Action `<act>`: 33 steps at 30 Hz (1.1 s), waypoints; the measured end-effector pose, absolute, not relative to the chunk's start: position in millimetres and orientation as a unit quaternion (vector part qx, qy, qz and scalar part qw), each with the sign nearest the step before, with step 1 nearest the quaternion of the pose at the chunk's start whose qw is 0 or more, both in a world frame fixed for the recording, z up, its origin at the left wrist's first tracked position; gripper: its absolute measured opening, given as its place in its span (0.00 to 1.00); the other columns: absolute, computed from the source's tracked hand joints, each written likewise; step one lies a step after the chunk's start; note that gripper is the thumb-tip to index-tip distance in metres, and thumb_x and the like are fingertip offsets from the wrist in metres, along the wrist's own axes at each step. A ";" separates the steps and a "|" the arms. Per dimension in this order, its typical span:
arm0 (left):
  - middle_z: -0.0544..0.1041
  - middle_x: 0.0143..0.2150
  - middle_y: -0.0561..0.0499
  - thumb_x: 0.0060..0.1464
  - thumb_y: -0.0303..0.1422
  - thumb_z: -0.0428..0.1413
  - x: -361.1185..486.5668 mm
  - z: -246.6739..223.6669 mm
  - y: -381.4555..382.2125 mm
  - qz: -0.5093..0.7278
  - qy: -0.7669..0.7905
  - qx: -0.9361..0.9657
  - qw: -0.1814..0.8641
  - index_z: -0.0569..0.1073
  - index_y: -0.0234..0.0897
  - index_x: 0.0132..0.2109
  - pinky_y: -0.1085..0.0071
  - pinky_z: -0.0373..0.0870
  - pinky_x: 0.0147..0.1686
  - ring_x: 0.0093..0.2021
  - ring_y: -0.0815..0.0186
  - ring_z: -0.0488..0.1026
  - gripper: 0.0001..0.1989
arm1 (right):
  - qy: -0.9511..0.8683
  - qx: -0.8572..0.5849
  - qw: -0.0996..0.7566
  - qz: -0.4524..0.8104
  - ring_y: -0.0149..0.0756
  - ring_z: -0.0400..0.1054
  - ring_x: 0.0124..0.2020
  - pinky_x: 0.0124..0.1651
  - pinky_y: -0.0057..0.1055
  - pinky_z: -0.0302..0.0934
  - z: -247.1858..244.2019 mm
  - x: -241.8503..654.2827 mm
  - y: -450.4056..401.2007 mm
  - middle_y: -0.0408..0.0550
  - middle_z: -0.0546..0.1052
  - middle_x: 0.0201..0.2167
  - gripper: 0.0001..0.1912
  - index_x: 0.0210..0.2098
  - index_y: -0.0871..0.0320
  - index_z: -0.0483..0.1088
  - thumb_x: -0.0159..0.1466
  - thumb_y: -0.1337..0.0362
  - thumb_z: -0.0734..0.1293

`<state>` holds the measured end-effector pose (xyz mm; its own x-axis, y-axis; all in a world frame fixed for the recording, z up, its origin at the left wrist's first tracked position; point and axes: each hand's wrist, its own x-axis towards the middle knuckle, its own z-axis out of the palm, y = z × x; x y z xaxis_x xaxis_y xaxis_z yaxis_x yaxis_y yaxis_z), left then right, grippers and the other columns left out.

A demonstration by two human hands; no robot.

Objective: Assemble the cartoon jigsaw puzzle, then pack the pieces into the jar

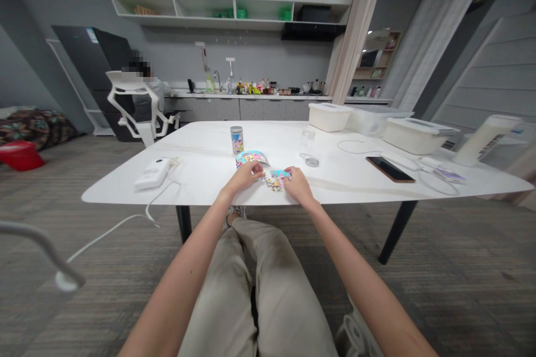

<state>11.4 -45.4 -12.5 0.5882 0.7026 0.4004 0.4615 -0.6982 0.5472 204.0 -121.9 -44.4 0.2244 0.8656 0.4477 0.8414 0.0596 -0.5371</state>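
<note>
A partly joined jigsaw puzzle [276,181] with blue and pink colours lies flat on the white table near its front edge. My left hand [248,174] is at its left side, fingers curled together at the puzzle's edge; what they pinch, if anything, is too small to tell. My right hand [297,184] rests at the puzzle's right side, with its fingertips on the blue upper edge. Just behind my left hand lies a rounded colourful picture sheet [252,156]. Behind that stands a printed can [237,140] with a grey lid.
The white table [201,148] bears a white box-shaped device [153,174] at left, a clear container [307,142], a round clear lid [312,162], a phone [390,169], cables, a white bottle [481,139] and storage boxes [330,116] at right. A person sits beyond, at left.
</note>
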 end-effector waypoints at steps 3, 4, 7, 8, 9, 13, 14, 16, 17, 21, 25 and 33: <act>0.78 0.32 0.52 0.52 0.34 0.58 -14.1 -9.8 -46.0 0.301 0.372 0.855 0.201 0.73 0.36 0.34 0.69 0.68 0.38 0.35 0.65 0.73 0.06 | -0.631 -0.688 0.358 0.018 0.43 0.66 0.51 0.55 0.35 0.58 -40.9 201.7 -124.8 0.56 0.73 0.47 0.15 0.46 0.61 0.69 0.61 0.71 0.59; 0.78 0.32 0.51 0.52 0.34 0.57 -21.1 -10.8 -47.0 0.308 0.388 0.843 0.209 0.74 0.36 0.35 0.69 0.68 0.38 0.35 0.64 0.73 0.06 | -0.636 -0.687 0.350 0.017 0.43 0.66 0.51 0.55 0.35 0.58 -39.7 200.9 -125.9 0.57 0.73 0.47 0.15 0.46 0.61 0.69 0.61 0.71 0.59; 0.79 0.35 0.49 0.53 0.36 0.55 -33.4 -17.8 -52.3 0.333 0.418 0.815 0.222 0.76 0.36 0.37 0.68 0.68 0.39 0.36 0.63 0.74 0.09 | -0.656 -0.681 0.325 0.008 0.43 0.66 0.51 0.56 0.35 0.58 -36.7 198.9 -129.5 0.57 0.73 0.48 0.15 0.46 0.61 0.70 0.62 0.70 0.59; 0.79 0.36 0.48 0.53 0.36 0.55 -34.6 -20.3 -54.4 0.341 0.420 0.813 0.216 0.76 0.36 0.37 0.68 0.68 0.40 0.37 0.62 0.73 0.09 | -0.663 -0.678 0.318 0.005 0.43 0.66 0.51 0.56 0.35 0.58 -35.9 198.6 -130.6 0.57 0.72 0.48 0.15 0.47 0.61 0.70 0.62 0.70 0.59; 0.79 0.37 0.48 0.52 0.36 0.55 -34.8 -22.3 -56.5 0.347 0.420 0.813 0.206 0.76 0.36 0.37 0.67 0.68 0.42 0.38 0.62 0.73 0.09 | -0.668 -0.676 0.311 0.002 0.43 0.66 0.51 0.56 0.34 0.58 -35.1 198.4 -131.5 0.57 0.72 0.49 0.16 0.47 0.62 0.70 0.62 0.70 0.59; 0.77 0.37 0.48 0.51 0.34 0.55 -31.9 -25.1 -60.7 0.357 0.421 0.815 0.178 0.75 0.37 0.37 0.66 0.69 0.43 0.39 0.62 0.72 0.08 | -0.682 -0.673 0.286 -0.005 0.42 0.66 0.52 0.56 0.33 0.57 -33.4 198.3 -133.4 0.57 0.72 0.50 0.17 0.49 0.63 0.70 0.63 0.70 0.58; 0.77 0.37 0.48 0.51 0.34 0.55 -31.6 -25.2 -60.5 0.358 0.424 0.813 0.176 0.75 0.37 0.37 0.66 0.69 0.43 0.38 0.62 0.72 0.08 | -0.684 -0.673 0.280 -0.007 0.42 0.66 0.52 0.56 0.33 0.57 -33.2 198.4 -133.5 0.57 0.72 0.50 0.17 0.49 0.63 0.70 0.63 0.70 0.58; 0.76 0.38 0.48 0.52 0.33 0.54 -32.0 -25.9 -59.2 0.368 0.436 0.804 0.170 0.74 0.37 0.37 0.66 0.70 0.44 0.38 0.62 0.72 0.08 | -0.692 -0.668 0.272 -0.013 0.42 0.66 0.52 0.57 0.34 0.57 -33.1 198.3 -133.8 0.58 0.72 0.50 0.17 0.49 0.63 0.70 0.64 0.70 0.58; 0.76 0.39 0.48 0.52 0.33 0.53 -32.7 -26.6 -58.4 0.376 0.444 0.797 0.164 0.74 0.36 0.38 0.66 0.70 0.44 0.39 0.62 0.72 0.08 | -0.698 -0.664 0.269 -0.018 0.42 0.66 0.52 0.57 0.34 0.57 -33.0 198.2 -134.0 0.58 0.72 0.49 0.16 0.49 0.63 0.70 0.64 0.70 0.58; 0.77 0.44 0.45 0.54 0.31 0.51 -36.6 -30.7 -57.3 0.389 0.491 0.765 0.149 0.74 0.36 0.40 0.64 0.69 0.51 0.45 0.60 0.73 0.10 | -0.724 -0.641 0.254 -0.024 0.42 0.65 0.52 0.57 0.34 0.57 -32.5 197.1 -135.9 0.57 0.72 0.50 0.16 0.49 0.64 0.70 0.64 0.70 0.58; 0.74 0.56 0.45 0.54 0.41 0.54 -37.9 -30.6 -62.7 0.350 0.467 0.792 0.179 0.73 0.36 0.50 0.63 0.63 0.59 0.57 0.58 0.69 0.20 | -0.752 -0.612 0.244 -0.021 0.41 0.65 0.53 0.58 0.35 0.56 -32.2 196.4 -137.6 0.56 0.72 0.51 0.15 0.49 0.63 0.69 0.66 0.68 0.58; 0.58 0.69 0.41 0.50 0.56 0.54 -31.3 -29.7 -70.2 0.181 0.451 0.869 0.100 0.65 0.36 0.63 0.59 0.54 0.65 0.67 0.50 0.56 0.40 | -0.780 -0.592 0.205 -0.011 0.45 0.59 0.62 0.64 0.44 0.50 -28.8 192.6 -142.4 0.58 0.66 0.61 0.22 0.57 0.59 0.66 0.67 0.57 0.60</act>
<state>-31.3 -70.2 -29.7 0.5287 0.8189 0.2233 0.7466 -0.5738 0.3368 192.6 -142.4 -28.8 -0.2160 0.9184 0.3315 0.9271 0.2994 -0.2254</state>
